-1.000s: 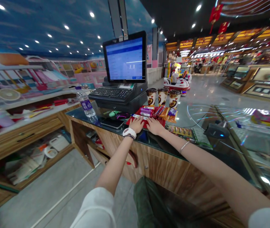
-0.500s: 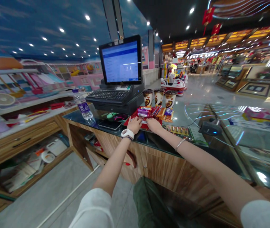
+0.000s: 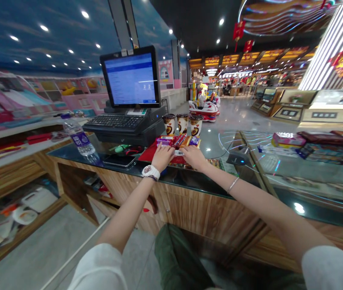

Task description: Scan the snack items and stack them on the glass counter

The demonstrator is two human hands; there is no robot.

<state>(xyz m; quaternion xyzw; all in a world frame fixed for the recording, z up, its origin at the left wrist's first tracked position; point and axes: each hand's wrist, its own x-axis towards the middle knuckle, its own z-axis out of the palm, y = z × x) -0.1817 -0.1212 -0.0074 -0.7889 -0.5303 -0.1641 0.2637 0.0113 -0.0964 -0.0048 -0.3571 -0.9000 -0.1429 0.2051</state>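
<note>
On the dark glass counter, a row of small wrapped snack bars lies on a red sheet. My left hand reaches the purple-wrapped bar at the row's left end, fingers bent down onto it. At the right end, my right hand has its fingers curled against the orange-wrapped bar and a purple one. Red-wrapped bars sit between the hands. A whitish piece shows between my fingertips, too small to name. Behind the row stand three printed cups with dark lids.
To the left are a monitor, a keyboard, a water bottle, a phone and a mouse. Right of my hands stands a small black device with a blue light. Boxed goods lie farther right.
My right hand has shifted right along the row, onto the orange-wrapped bars. My left hand has moved slightly right too. The camera has turned to the right.
</note>
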